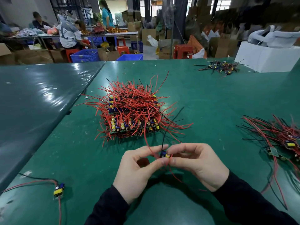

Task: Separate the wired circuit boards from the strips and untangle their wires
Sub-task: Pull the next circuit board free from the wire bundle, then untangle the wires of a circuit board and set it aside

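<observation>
Pinching one small circuit board (165, 155) between both hands just above the green table (211, 98), near edge, centre of view. Left hand (139, 168) grips it from the left with thumb and forefinger curled round it, other fingers tucked loosely under; right hand (196, 161) pinches it from the right, thumb below, forefinger on top, remaining fingers bent. Board shows a yellow and a blue component; rest hidden by fingertips. A red wire (146, 137) and a black wire (164, 135) run up from the held board toward the big stack of strips (129, 114) just beyond the hands; cannot tell if their far ends are free or caught in it. More red wire hangs below the hands. Stack sits mid-table: layered green board strips with yellow and blue parts, buried in a tangle of red and a few black wires sticking out all ways. One separated board (58, 190) lies alone at near left, red and black leads trailing left and down, well apart from the hands. Another wired pile (282, 137) at the right edge, boards partly visible under red and black wires. Small heap of wire offcuts (219, 66) far right, beside a white box (266, 57). Black sleeves on both arms. Background: people at a bench (69, 34), blue crates, red stools, cardboard boxes; blurred.
</observation>
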Demonstrator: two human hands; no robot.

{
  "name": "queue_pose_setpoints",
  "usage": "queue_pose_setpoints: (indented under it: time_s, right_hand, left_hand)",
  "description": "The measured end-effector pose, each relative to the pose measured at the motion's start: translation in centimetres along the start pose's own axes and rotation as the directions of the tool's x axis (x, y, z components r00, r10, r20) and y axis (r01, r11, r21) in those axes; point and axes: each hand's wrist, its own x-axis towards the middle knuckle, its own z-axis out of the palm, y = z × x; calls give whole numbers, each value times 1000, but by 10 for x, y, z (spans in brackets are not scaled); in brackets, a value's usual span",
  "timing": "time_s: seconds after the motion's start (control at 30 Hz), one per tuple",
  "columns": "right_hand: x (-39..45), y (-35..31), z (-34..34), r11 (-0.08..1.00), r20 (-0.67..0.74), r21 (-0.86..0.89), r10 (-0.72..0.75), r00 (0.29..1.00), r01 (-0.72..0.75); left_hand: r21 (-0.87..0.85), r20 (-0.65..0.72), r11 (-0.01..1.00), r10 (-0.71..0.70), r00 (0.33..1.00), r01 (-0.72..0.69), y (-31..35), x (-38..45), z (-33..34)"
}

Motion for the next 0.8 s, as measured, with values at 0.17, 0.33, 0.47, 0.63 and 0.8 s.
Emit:
queue_pose_setpoints:
  time_s: [0.17,0.33,0.47,0.63,0.8]
  right_hand:
    - [1,-3,3,990,12,110,86,996,-87]
    - [2,1,5,976,72,30,213,974,-215]
    - [0,-1,5,958,179,-40,287,941,-284]
    - [-1,-1,3,945,180,-221,281,943,-240]
    - [-2,-4,6,933,201,-305,261,944,-193]
  left_hand:
    - [199,-81,967,177,981,-158,2,-1,-4]
    - [435,-68,855,346,936,-284,2,-4,0]
    - [353,-182,927,198,963,-124,2,-4,-3]
    - [140,-153,988,-48,987,70,4,-2,-9]
    - [165,-110,981,-79,991,97,9,-4,-10]
